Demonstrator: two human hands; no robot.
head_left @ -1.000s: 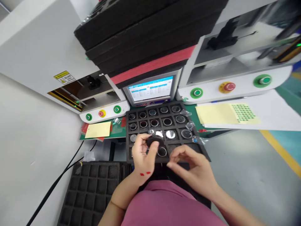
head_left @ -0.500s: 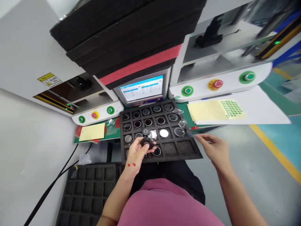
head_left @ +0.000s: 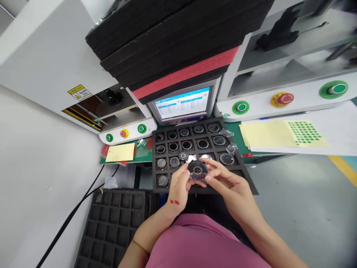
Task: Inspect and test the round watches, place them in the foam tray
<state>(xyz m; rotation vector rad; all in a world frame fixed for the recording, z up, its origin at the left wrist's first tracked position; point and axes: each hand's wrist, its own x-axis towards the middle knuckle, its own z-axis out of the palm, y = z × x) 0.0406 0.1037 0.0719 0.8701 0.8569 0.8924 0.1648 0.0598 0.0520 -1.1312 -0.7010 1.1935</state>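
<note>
My left hand (head_left: 180, 186) holds a round black watch case (head_left: 197, 168) between thumb and fingers, its back with small metal contacts facing up. My right hand (head_left: 227, 182) is closed at the right edge of the case, pinching a clear film (head_left: 201, 176) with a blue tab that lies across the case's lower part. Below both hands is a black foam tray (head_left: 242, 175), its pockets holding several round watch parts. Another round black piece with contacts (head_left: 183, 156) rests on the tray just beyond my left hand. The hands hide some front pockets.
Crumpled clear film (head_left: 231, 148) lies on the tray's right edge. Behind stand a screen (head_left: 182, 104) and two button-fronted machines, with a stack of black foam (head_left: 178, 48) above. Yellow sheets (head_left: 267, 134) lie at right. A second foam tray (head_left: 111, 227) sits lower left.
My right hand has come in from the tray's right side to the watch case, bringing the clear film with the blue tab. The view has shifted slightly left.
</note>
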